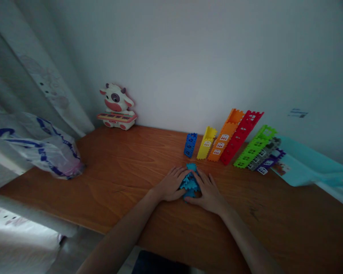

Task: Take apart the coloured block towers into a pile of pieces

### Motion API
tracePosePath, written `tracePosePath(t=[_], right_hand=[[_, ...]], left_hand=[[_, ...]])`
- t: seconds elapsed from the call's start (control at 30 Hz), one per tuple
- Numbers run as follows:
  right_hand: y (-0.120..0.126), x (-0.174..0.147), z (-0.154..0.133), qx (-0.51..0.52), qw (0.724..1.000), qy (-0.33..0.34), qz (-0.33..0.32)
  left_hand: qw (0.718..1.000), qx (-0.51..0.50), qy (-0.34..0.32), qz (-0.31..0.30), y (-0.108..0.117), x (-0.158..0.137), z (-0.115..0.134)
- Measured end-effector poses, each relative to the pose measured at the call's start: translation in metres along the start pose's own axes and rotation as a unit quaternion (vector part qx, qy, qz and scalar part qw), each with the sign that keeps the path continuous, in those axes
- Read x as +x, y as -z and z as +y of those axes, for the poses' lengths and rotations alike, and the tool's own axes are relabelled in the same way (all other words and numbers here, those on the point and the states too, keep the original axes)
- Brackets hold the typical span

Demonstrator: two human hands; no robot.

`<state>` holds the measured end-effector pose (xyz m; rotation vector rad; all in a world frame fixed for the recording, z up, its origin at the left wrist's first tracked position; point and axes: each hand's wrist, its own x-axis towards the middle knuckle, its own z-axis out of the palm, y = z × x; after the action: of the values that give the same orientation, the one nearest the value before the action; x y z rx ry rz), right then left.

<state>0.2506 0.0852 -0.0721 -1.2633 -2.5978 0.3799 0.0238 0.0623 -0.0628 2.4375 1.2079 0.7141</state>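
Light-blue notched building pieces (191,184) lie in a small heap on the wooden table. My left hand (171,185) curves around the heap from the left, its fingers over the top and its thumb at the near side. From the right, my right hand (209,193) cups the same heap, thumb low and fingers bent over the upper part. The hands partly hide the pieces, so I cannot tell how they are joined. Just beyond the hands, a short dark-blue tower (190,145) of window blocks stands by the wall.
Towers in yellow (206,144), orange (226,136), red (241,137), green (255,147), grey (263,154) and purple (270,161) stand to the right. A turquoise bin (308,160) sits beyond. Left are a cow toy keyboard (117,108) and a plastic bag (42,146) on the table (125,171).
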Motion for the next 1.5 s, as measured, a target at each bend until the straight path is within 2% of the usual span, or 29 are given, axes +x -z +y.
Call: tracePosePath(t=[0.13, 0.27, 0.43, 0.57, 0.7, 0.83, 0.9, 1.0, 1.13, 1.2, 1.3, 1.4, 1.5], right_hand=[[-0.003, 0.009, -0.007, -0.009, 1.000, 0.002, 0.014], [-0.014, 0.022, -0.024, -0.025, 0.999, -0.015, 0.038], [-0.025, 0.049, -0.051, -0.047, 0.998, -0.020, 0.034], [-0.031, 0.074, -0.075, -0.053, 0.998, -0.030, 0.025], [-0.038, 0.104, -0.095, -0.047, 0.998, -0.031, 0.016], [-0.053, 0.141, -0.114, -0.034, 0.997, -0.057, 0.029], [-0.062, 0.158, -0.121, -0.005, 0.996, -0.071, 0.050], [-0.069, 0.175, -0.122, 0.043, 0.994, -0.063, 0.072], [-0.063, 0.168, -0.101, 0.090, 0.991, -0.003, 0.095], [-0.056, 0.154, -0.084, 0.164, 0.971, 0.032, 0.168], [-0.048, 0.128, -0.062, 0.227, 0.922, 0.010, 0.312], [-0.038, 0.106, -0.046, 0.210, 0.891, -0.011, 0.402], [-0.015, 0.093, -0.037, 0.152, 0.898, 0.005, 0.414]], left_hand=[[0.999, 0.008, 0.014, 0.030, 0.000, 0.001, 0.003], [0.987, 0.050, 0.121, 0.094, -0.004, 0.004, 0.001], [0.968, 0.082, 0.203, 0.124, 0.002, 0.005, -0.008], [0.944, 0.093, 0.276, 0.159, 0.012, 0.002, -0.023], [0.921, 0.111, 0.314, 0.203, 0.024, -0.005, -0.044], [0.877, 0.133, 0.369, 0.276, 0.035, -0.015, -0.068], [0.862, 0.129, 0.378, 0.312, 0.039, -0.018, -0.079], [0.862, 0.117, 0.358, 0.338, 0.043, -0.020, -0.087], [0.867, 0.103, 0.368, 0.319, 0.044, -0.016, -0.080], [0.871, 0.113, 0.378, 0.292, 0.043, -0.014, -0.073], [0.886, 0.158, 0.361, 0.244, 0.040, -0.014, -0.069], [0.894, 0.197, 0.344, 0.207, 0.038, -0.012, -0.072], [0.889, 0.210, 0.354, 0.202, 0.040, -0.008, -0.080]])
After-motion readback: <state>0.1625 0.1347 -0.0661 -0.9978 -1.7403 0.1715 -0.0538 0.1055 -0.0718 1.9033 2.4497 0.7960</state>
